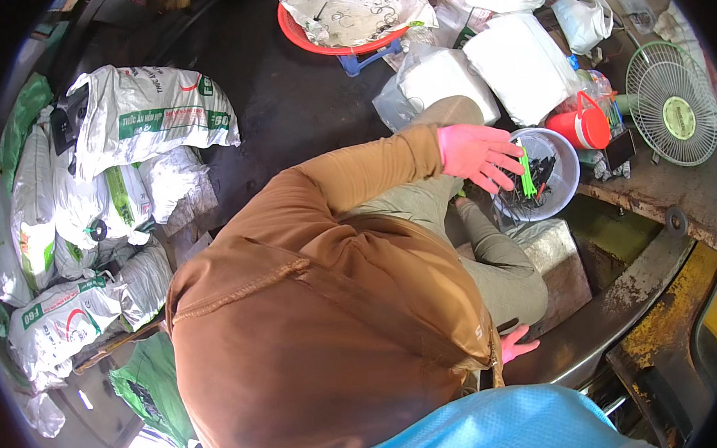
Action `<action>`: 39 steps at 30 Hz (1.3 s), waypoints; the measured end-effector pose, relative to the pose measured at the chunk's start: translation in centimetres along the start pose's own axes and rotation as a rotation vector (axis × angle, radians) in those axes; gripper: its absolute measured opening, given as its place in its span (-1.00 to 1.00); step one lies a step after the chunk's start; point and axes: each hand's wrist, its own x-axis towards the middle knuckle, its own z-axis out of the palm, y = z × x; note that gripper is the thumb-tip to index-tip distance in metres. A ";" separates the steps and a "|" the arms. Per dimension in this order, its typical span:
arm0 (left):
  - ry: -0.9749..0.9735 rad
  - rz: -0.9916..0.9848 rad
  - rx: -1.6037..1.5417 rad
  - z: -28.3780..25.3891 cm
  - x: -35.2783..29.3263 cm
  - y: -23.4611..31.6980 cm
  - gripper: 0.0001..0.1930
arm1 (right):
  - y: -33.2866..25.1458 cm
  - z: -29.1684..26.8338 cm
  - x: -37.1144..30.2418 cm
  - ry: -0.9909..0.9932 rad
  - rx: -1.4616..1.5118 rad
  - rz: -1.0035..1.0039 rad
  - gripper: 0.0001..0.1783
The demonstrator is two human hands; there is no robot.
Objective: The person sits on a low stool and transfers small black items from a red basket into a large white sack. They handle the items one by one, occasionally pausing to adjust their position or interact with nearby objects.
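Note:
My left hand [476, 154], in a pink glove, hovers with fingers spread over the rim of a clear plastic bowl [564, 170]. The bowl holds small dark parts and a bunch of bright green strips [527, 177] that stand up just by my fingertips. Nothing is in that hand. My right hand [517, 345], also gloved in pink, shows only partly from under my brown garment, low beside my olive trouser leg [505, 268]. Its grip is hidden. The bowl stands behind a grey stone block [559, 253].
Printed white sacks [146, 114] pile up at the left. A red basket [297, 26] lined with plastic sits at the top. White bags [521, 62], a red jug [582, 128] and a fan [673, 106] crowd the right. A rusty metal ledge [660, 193] runs along the right.

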 end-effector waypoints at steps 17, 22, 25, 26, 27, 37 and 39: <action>0.111 -0.002 -0.085 -2.9 -2.6 3.6 -0.16 | -0.7 3.2 -7.8 0.012 0.183 0.218 -0.14; -0.061 -0.132 -0.143 -6.8 -5.0 4.9 0.00 | 3.8 3.3 -6.2 0.000 0.236 0.169 -0.06; -0.115 -0.081 -0.105 -7.2 -7.3 4.8 0.02 | 3.9 2.7 -6.7 -0.024 0.180 0.168 -0.05; -0.124 -0.062 -0.041 -6.1 -7.9 4.3 0.02 | 3.6 2.2 -6.9 -0.030 0.154 0.176 -0.05; -0.134 -0.039 0.022 -5.2 -8.6 3.9 0.01 | 3.9 1.9 -7.3 -0.005 0.155 0.166 -0.05; 0.119 0.040 -0.017 -7.9 -22.7 3.1 -0.18 | 5.9 0.2 -6.7 -0.172 0.228 0.115 -0.05; 0.510 0.073 -0.062 -9.0 -23.4 2.1 -0.40 | 5.5 0.6 -5.6 -0.147 0.253 0.056 -0.05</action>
